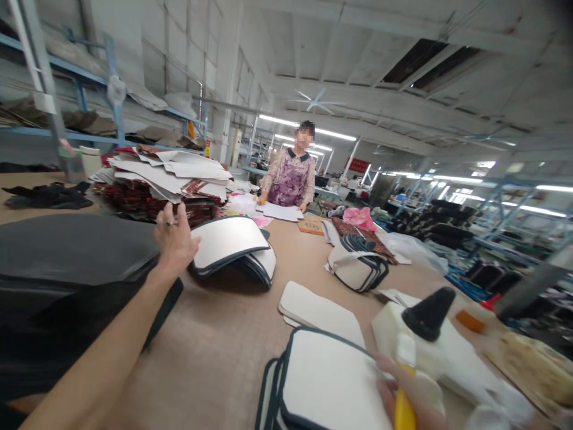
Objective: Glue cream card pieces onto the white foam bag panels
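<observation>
My left hand (174, 242) is raised over the table with its fingers apart, holding nothing. It is beside a stack of curved white panels with dark edges (230, 242); I cannot tell whether it touches them. My right hand (418, 400), blurred at the lower right, is closed round the yellow handle of a brush (405, 382), whose pale end points up. Its fingers lie by the edge of a nearer stack of white dark-edged panels (331, 379). Loose cream panels (320, 310) lie just behind that stack.
Black sheet material (71, 251) covers the table's left side. Behind it rises a pile of white and red-brown pieces (165, 173). A white container with a black cone (430, 313) stands at right, near another panel bundle (358, 266). Across the table, a person (293, 173) handles white sheets.
</observation>
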The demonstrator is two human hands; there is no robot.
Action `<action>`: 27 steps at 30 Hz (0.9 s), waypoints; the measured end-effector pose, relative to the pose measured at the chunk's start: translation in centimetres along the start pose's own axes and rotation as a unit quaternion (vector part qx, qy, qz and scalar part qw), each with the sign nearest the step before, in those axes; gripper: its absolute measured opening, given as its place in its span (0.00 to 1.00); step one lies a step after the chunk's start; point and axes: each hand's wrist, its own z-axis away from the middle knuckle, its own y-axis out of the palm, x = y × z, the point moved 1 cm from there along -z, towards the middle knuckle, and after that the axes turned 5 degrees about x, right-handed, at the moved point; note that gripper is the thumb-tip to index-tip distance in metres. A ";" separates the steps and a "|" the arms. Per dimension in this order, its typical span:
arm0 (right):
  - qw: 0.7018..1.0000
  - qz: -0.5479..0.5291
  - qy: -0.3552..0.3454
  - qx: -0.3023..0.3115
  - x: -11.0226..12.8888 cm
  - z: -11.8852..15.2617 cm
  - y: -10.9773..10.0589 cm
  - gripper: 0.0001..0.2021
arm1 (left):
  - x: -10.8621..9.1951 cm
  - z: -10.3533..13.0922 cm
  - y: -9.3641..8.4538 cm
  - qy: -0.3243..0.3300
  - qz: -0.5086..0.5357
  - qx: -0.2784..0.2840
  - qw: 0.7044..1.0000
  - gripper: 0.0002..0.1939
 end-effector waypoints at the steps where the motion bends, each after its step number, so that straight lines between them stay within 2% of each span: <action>1: 1.000 0.015 0.007 -0.013 0.1 0.2 0.2 0.09 | -0.6 1.0 1.1 0.058 -0.050 -0.011 0.997 0.32; 2: 0.999 0.028 0.015 -0.024 0.1 0.4 0.4 0.10 | -1.3 2.5 2.4 0.120 -0.088 0.009 0.989 0.28; 3: 0.999 0.037 0.022 -0.027 0.2 0.4 0.6 0.11 | -2.1 4.3 3.8 0.172 -0.091 0.073 0.978 0.23; 4: 0.999 0.037 0.028 -0.027 0.3 0.3 0.7 0.11 | -2.9 6.4 5.5 0.213 -0.058 0.185 0.958 0.18; 5: 0.999 0.028 0.032 -0.021 0.3 0.0 0.6 0.11 | -3.7 8.6 7.3 0.236 -0.019 0.322 0.917 0.16; 6: 0.999 0.018 0.038 -0.005 0.4 -0.5 0.5 0.12 | -4.4 10.6 8.9 0.233 0.016 0.416 0.879 0.16; 8: 0.997 0.008 0.059 0.038 0.2 -1.5 0.0 0.12 | -5.6 13.9 11.9 0.212 0.045 0.517 0.828 0.19; 11: 0.990 0.002 0.096 0.099 -0.5 -2.3 -0.4 0.14 | -6.9 16.4 14.4 0.161 0.028 0.596 0.786 0.21; 14: 0.989 -0.037 0.103 0.095 -1.7 -1.6 0.3 0.16 | -7.5 17.3 14.5 0.155 0.011 0.631 0.760 0.20; 17: 0.994 -0.042 0.095 0.041 -2.5 -0.6 0.9 0.17 | -8.0 17.8 13.1 0.167 0.011 0.619 0.767 0.21; 21: 0.992 0.030 0.117 -0.021 -1.5 -1.4 -1.0 0.18 | -8.4 18.1 12.1 0.166 0.018 0.646 0.745 0.25; 24: 0.989 0.053 0.136 -0.029 0.4 -4.4 -3.2 0.23 | -7.2 17.4 13.4 0.193 0.041 0.638 0.744 0.22; 27: 0.990 -0.023 0.138 0.013 1.8 -9.2 -3.1 0.21 | -3.9 15.8 16.6 0.220 -0.002 0.572 0.790 0.17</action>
